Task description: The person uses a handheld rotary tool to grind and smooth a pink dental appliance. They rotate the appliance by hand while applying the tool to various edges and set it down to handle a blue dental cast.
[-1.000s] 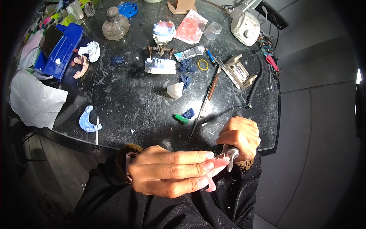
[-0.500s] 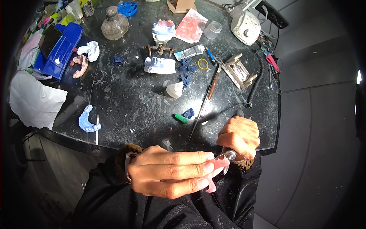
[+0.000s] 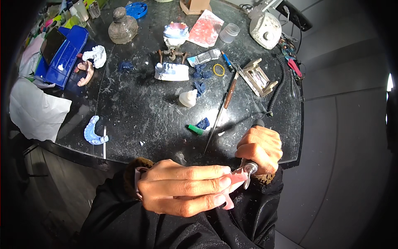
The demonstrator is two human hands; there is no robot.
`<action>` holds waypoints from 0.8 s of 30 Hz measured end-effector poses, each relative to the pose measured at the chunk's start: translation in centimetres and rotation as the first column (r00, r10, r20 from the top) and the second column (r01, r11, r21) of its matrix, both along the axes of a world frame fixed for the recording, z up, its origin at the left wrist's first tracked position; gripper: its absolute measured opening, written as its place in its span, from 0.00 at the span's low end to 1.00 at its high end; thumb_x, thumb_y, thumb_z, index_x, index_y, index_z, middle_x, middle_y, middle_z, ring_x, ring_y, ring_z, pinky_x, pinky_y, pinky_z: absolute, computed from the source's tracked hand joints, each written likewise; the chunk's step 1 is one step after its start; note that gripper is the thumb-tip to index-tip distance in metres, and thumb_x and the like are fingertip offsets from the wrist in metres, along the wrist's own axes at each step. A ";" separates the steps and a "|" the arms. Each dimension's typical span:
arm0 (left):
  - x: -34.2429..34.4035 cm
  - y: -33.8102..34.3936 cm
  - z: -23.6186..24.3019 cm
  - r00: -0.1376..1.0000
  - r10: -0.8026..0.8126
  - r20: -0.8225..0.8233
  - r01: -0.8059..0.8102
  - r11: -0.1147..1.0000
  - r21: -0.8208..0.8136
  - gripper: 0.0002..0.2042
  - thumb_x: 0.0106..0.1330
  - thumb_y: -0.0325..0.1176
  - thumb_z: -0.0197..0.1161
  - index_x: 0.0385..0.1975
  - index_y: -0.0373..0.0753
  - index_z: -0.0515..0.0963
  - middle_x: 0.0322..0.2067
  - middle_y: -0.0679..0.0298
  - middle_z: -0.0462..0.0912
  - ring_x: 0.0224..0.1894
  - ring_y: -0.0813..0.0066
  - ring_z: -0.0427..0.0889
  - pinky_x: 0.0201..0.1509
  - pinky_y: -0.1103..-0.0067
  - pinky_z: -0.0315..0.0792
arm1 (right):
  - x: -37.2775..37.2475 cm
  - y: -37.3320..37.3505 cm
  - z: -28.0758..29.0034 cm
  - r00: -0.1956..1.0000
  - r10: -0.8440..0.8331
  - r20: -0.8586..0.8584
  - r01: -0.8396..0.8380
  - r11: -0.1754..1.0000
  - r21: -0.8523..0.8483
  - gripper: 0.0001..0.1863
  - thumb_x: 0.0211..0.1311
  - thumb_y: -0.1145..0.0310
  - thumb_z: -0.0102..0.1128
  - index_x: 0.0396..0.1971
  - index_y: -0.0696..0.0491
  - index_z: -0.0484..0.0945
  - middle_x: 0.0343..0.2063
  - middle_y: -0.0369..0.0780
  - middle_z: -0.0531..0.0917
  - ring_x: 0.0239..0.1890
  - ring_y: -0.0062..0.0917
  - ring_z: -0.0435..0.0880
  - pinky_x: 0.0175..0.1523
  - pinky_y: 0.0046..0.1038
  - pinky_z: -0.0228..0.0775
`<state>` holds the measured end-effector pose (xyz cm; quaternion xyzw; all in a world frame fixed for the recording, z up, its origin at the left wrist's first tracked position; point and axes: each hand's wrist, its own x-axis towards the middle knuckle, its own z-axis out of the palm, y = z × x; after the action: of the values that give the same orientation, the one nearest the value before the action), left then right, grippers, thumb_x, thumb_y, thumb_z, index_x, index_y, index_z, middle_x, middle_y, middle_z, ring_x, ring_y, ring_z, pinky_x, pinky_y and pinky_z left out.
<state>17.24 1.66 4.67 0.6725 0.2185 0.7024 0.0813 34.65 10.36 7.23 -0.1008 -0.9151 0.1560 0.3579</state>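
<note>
My left hand (image 3: 182,189) is closed on a pink denture plate (image 3: 238,178), its fingers stretched along the plate near my lap. Much of the plate is hidden behind these fingers. My right hand (image 3: 261,149) wraps round a rotary handpiece (image 3: 251,167). The handpiece's metal front end sits right against the plate's edge; whether its tip touches cannot be made out. Beyond the hands on the black bench lie a green cap-like piece (image 3: 195,129), a dark blue scrap (image 3: 203,123) and a wooden-handled spatula (image 3: 228,98).
An opened articulator holds a white plaster model (image 3: 172,72) and an upper model (image 3: 175,35). To the left lie a blue dental arch (image 3: 93,132), white paper (image 3: 39,110) and a blue box (image 3: 66,62). A coiled cord (image 3: 278,89) runs along the right edge.
The view has shifted slightly, so the bench things appear a little further left. Both hands keep their holds, and the handpiece and plate stay almost in place.
</note>
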 end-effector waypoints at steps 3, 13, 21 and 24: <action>-0.2 0.0 -0.2 1.000 0.015 -0.018 -0.015 1.000 -0.002 0.13 0.47 0.27 0.73 0.30 0.34 0.77 0.30 0.59 0.83 0.35 0.70 0.84 0.28 0.85 0.81 | -0.1 0.1 -0.5 1.000 0.002 -0.017 -0.002 1.000 -0.006 0.18 0.38 0.54 0.63 0.18 0.54 0.70 0.14 0.34 0.65 0.13 0.23 0.67 0.17 0.24 0.54; -0.4 -0.3 -0.1 0.997 -0.021 -0.069 0.020 0.999 -0.029 0.18 0.42 0.27 0.75 0.33 0.38 0.75 0.32 0.59 0.84 0.36 0.69 0.84 0.19 0.87 0.78 | -0.1 0.2 -0.1 0.999 -0.011 -0.034 0.008 0.997 -0.077 0.22 0.38 0.49 0.65 0.18 0.53 0.69 0.13 0.33 0.66 0.12 0.24 0.67 0.17 0.25 0.54; -0.2 -0.3 0.2 0.999 -0.021 -0.032 0.019 0.997 -0.069 0.15 0.46 0.28 0.73 0.33 0.39 0.75 0.31 0.62 0.84 0.36 0.70 0.85 0.20 0.87 0.78 | -0.2 0.2 -0.2 0.999 -0.026 -0.048 0.018 0.989 -0.148 0.24 0.37 0.47 0.66 0.17 0.53 0.70 0.13 0.33 0.68 0.12 0.24 0.70 0.17 0.24 0.57; -0.3 -0.1 0.2 1.000 -0.009 -0.023 0.007 0.996 -0.087 0.15 0.47 0.28 0.73 0.33 0.39 0.75 0.32 0.62 0.83 0.36 0.70 0.84 0.23 0.87 0.79 | -0.4 0.6 -0.4 0.994 -0.001 -0.109 -0.009 0.995 -0.096 0.26 0.56 0.48 0.57 0.15 0.57 0.71 0.09 0.35 0.70 0.10 0.21 0.71 0.14 0.21 0.58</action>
<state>16.93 1.51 4.87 0.6772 0.2473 0.6841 0.1106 34.20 10.97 6.82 -0.1073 -0.8858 0.2060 0.4018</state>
